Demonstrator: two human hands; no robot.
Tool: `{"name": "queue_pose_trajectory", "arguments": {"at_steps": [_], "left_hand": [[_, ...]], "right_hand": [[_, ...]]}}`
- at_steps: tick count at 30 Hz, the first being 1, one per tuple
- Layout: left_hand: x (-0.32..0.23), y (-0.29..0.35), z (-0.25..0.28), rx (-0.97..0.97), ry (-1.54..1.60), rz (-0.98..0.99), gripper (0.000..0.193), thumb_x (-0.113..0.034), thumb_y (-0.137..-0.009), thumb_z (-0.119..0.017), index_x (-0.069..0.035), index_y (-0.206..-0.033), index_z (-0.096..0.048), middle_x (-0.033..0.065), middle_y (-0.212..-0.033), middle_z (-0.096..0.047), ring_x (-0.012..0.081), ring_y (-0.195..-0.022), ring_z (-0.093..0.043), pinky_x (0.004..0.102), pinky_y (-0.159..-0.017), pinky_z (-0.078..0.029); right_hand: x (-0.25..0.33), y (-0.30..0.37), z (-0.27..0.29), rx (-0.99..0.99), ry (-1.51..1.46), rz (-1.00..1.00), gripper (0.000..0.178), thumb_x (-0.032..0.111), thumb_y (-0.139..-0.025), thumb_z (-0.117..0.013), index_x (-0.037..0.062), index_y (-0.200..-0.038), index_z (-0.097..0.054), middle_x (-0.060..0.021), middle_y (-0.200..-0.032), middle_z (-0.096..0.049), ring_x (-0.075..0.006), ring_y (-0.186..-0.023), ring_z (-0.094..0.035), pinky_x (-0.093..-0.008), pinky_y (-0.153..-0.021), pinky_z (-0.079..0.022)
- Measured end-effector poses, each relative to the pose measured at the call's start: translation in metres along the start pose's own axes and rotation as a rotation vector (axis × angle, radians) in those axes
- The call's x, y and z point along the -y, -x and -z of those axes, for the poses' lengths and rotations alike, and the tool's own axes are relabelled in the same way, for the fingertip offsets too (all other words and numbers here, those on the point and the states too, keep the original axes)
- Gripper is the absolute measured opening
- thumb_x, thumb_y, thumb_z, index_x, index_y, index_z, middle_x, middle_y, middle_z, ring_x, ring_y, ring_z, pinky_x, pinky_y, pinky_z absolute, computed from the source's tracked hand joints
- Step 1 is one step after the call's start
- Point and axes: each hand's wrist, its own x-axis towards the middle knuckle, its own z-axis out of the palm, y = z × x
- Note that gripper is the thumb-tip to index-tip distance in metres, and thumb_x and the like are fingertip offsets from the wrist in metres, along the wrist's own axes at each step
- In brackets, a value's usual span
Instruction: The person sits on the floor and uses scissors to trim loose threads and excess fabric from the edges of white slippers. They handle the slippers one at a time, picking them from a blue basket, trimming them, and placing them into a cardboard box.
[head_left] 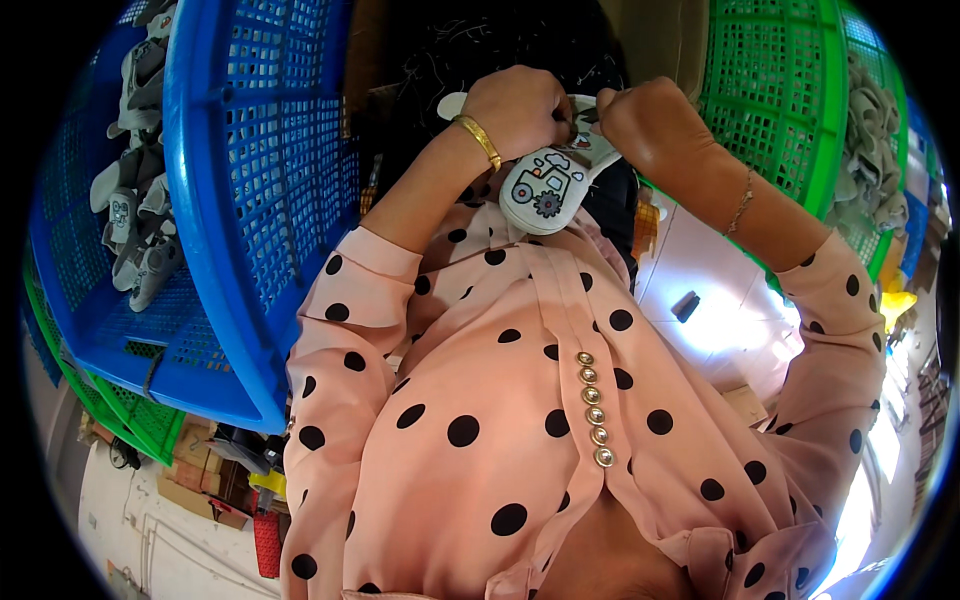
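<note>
A small white child's shoe (545, 195), printed with a cartoon tractor and clouds on its toe, rests in my lap with the toe toward me. My left hand (515, 110) is closed at its far left part, fingers curled in and partly hidden. From the other side, my right hand (650, 125) pinches the shoe's opening between thumb and bent fingers. What the fingertips grip exactly is too small to make out. A pale rounded piece (452, 106) shows beside my left wrist, partly covered by the hand.
At my left a blue plastic basket (190, 200) holds several similar grey shoes (150, 265). A green basket (775, 90) at my right stands near more grey pieces (870, 150). Loose threads lie on dark cloth (420, 65) beyond my hands. A small dark object (686, 306) lies on the floor.
</note>
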Motion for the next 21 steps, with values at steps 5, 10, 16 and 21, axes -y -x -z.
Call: {"name": "queue_pose_trajectory", "arguments": {"at_steps": [5,10,16,21], "left_hand": [[0.002,0.0,0.0,-0.011,-0.013,-0.024,0.02,-0.027,-0.07,-0.07,-0.013,-0.083,-0.077,0.0117,-0.075,-0.069,0.0289,-0.071,-0.067,0.0364,-0.068,-0.054],[0.004,-0.001,0.0,-0.003,0.037,-0.015,0.022,-0.027,-0.07,-0.071,-0.013,-0.085,-0.077,0.012,-0.076,-0.07,0.0284,-0.071,-0.067,0.0351,-0.068,-0.054],[0.006,-0.001,0.0,0.004,0.085,0.014,0.023,-0.026,-0.07,-0.071,-0.013,-0.088,-0.077,0.0112,-0.077,-0.07,0.027,-0.07,-0.068,0.0341,-0.068,-0.054],[0.005,0.002,0.0,0.003,0.066,0.015,0.024,-0.027,-0.07,-0.071,-0.013,-0.088,-0.077,0.0114,-0.078,-0.07,0.0268,-0.071,-0.068,0.0341,-0.069,-0.054]], "right_hand": [[0.004,-0.002,-0.005,0.031,0.022,-0.032,0.009,0.012,-0.074,-0.068,0.005,-0.078,-0.062,-0.0058,-0.064,-0.062,-0.0192,-0.06,-0.064,-0.0308,-0.053,-0.045],[0.005,-0.003,-0.003,0.067,0.092,-0.011,0.008,0.009,-0.068,-0.07,0.0099,-0.076,-0.068,0.0,-0.067,-0.061,-0.0166,-0.061,-0.064,-0.0312,-0.054,-0.043],[0.012,-0.01,-0.001,0.155,0.154,-0.027,0.008,0.011,-0.065,-0.072,0.0143,-0.072,-0.07,0.0037,-0.065,-0.059,-0.0149,-0.061,-0.063,-0.0313,-0.052,-0.041],[0.015,-0.015,-0.005,0.224,0.146,-0.044,0.009,0.011,-0.061,-0.074,0.016,-0.068,-0.07,0.0034,-0.063,-0.06,-0.0146,-0.061,-0.063,-0.0307,-0.049,-0.041]]}}
